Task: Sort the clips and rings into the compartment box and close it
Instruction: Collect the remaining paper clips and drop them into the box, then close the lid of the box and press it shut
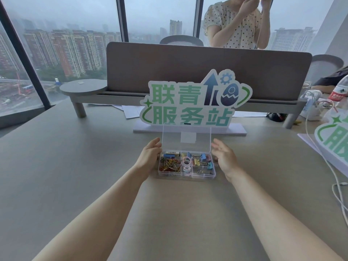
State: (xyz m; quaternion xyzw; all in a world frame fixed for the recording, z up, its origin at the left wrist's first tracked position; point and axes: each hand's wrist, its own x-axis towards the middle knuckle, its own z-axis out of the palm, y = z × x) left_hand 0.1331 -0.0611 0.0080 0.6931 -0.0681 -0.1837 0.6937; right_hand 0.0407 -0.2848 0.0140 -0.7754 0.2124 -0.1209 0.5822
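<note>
A clear plastic compartment box (pixel 186 176) sits on the table in front of me, its transparent lid (pixel 186 137) standing upright. Coloured paper clips (pixel 169 165) fill the left compartment. Pink and white rings (pixel 186 164) lie in the middle one. Binder clips (pixel 202 160) in blue, gold and pink fill the right side. My left hand (pixel 150 157) rests against the box's left side, fingers by the lid's left edge. My right hand (pixel 224 157) hovers at the lid's right edge with fingers spread, holding nothing.
A white-and-green standing sign (pixel 195 102) is just behind the box. A grey desk divider (pixel 207 68) stands beyond it, with a person behind. White cables (pixel 320 157), a second sign (pixel 333 140) and a bottle (pixel 340 91) crowd the right side.
</note>
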